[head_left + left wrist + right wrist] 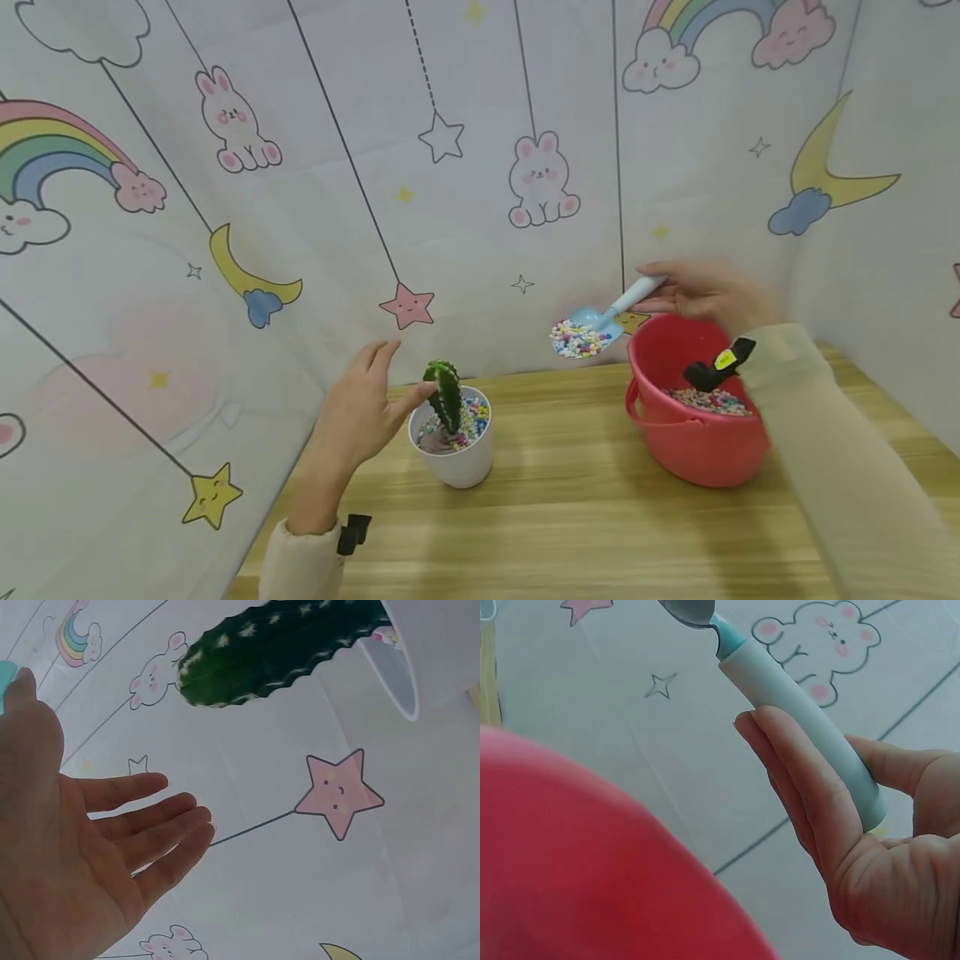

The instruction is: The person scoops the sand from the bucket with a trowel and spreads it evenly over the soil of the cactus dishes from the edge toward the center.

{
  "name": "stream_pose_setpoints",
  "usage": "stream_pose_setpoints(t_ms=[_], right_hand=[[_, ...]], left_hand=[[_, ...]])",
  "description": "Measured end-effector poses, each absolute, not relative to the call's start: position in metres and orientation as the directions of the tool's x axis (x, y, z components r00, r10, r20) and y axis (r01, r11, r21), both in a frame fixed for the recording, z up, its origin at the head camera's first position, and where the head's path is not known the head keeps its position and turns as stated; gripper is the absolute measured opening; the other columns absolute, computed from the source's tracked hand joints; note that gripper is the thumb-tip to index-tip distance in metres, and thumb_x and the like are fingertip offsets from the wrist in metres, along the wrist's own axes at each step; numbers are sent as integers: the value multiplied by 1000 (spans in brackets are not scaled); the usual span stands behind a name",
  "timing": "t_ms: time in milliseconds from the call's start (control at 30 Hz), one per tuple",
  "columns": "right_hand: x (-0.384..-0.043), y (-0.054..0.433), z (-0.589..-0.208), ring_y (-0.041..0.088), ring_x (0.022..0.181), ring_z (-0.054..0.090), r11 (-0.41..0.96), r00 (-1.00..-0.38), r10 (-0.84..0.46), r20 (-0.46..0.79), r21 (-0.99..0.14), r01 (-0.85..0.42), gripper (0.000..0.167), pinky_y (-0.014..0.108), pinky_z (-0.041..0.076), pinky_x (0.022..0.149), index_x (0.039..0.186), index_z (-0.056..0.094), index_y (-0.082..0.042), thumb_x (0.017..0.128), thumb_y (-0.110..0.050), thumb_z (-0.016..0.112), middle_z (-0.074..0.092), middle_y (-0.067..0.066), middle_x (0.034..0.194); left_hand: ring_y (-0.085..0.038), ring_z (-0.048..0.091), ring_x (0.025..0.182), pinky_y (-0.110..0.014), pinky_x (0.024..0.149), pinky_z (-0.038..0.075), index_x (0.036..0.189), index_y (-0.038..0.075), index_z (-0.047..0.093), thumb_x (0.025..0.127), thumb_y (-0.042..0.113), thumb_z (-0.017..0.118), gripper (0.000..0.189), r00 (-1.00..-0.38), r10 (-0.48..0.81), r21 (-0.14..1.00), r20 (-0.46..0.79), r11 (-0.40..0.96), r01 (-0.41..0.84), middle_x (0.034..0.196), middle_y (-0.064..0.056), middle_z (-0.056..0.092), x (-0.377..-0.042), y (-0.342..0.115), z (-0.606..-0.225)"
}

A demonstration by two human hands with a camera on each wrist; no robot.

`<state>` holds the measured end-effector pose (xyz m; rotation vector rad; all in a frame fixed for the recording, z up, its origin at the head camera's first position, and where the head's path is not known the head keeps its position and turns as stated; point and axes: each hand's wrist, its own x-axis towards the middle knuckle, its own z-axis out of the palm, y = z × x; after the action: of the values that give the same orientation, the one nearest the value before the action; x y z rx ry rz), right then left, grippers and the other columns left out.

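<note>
My right hand (701,296) pinches the handle (802,727) of a light blue toy shovel between thumb and fingers, above the left rim of a red bucket (693,450). Small multicoloured pebbles (577,340) lie heaped in the shovel's scoop (606,327). At the left, my left hand (360,408) stands with fingers extended beside a green cactus (447,400), its thumb overlapping the plant in the head view. The left wrist view shows those fingers apart, holding nothing. The cactus stands in a white pot (468,471), with coloured pebbles and a brown patch around its base.
More coloured pebbles (705,402) lie inside the bucket, whose handle (633,400) hangs down at its side. Both containers stand on a wood-grain table (555,517). A white cloth (480,242) printed with rabbits, stars and rainbows surrounds it at the back and sides.
</note>
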<state>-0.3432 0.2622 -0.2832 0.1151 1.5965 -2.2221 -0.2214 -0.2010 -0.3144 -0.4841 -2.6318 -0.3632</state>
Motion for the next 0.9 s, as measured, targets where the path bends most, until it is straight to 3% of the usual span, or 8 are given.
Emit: stream_pose_setpoints(t_ms=[200, 267, 333, 433, 500, 900], right_hand=[[-348, 231, -288, 33, 89, 80, -288, -890, -331, -313, -865, 411, 19, 41, 65, 87, 116, 54, -2, 108, -18, 59, 77, 18, 97], [-349, 220, -289, 33, 89, 79, -284, -881, -347, -322, -859, 426, 21, 41, 65, 85, 118, 51, 0, 109, -18, 57, 76, 20, 97], [-351, 210, -291, 33, 89, 79, -287, -874, -358, -328, -852, 437, 21, 41, 65, 85, 119, 50, 0, 109, -18, 56, 76, 20, 97], [-354, 196, -294, 34, 88, 79, -290, -867, -362, -342, -843, 454, 21, 42, 65, 86, 120, 49, 0, 109, -17, 56, 76, 21, 96], [-355, 187, -297, 34, 88, 79, -288, -866, -362, -346, -841, 457, 20, 43, 65, 88, 119, 50, 0, 109, -16, 57, 75, 22, 96], [-361, 150, -319, 34, 86, 77, -220, -870, -334, -363, -867, 447, 14, 46, 53, 107, 116, 49, -1, 109, -12, 55, 71, 24, 96]], left_hand=[[-47, 70, 117, -61, 93, 60, 162, 4, 35, 99, 67, 59, 92, -919, 228, 191, 322, 935, 299, 167, -21, 39, -227, -216, -327], [-48, 67, 122, -61, 96, 58, 164, 5, 32, 98, 71, 56, 97, -933, 228, 193, 278, 938, 287, 170, -20, 34, -230, -220, -332], [-48, 59, 135, -63, 104, 54, 165, 4, 29, 97, 74, 55, 100, -938, 241, 208, 248, 933, 294, 173, -20, 29, -234, -223, -338], [-45, 32, 158, -65, 122, 38, 167, 4, 25, 96, 75, 54, 105, -940, 264, 231, 216, 922, 312, 175, -20, 21, -239, -227, -347], [-42, 18, 164, -64, 128, 28, 167, 3, 24, 96, 75, 56, 106, -938, 279, 240, 204, 915, 324, 176, -19, 19, -241, -229, -353], [-38, 23, 164, -61, 127, 33, 168, 8, 22, 85, 84, 61, 119, -931, 345, 225, 123, 904, 364, 177, -14, 20, -256, -232, -400]])
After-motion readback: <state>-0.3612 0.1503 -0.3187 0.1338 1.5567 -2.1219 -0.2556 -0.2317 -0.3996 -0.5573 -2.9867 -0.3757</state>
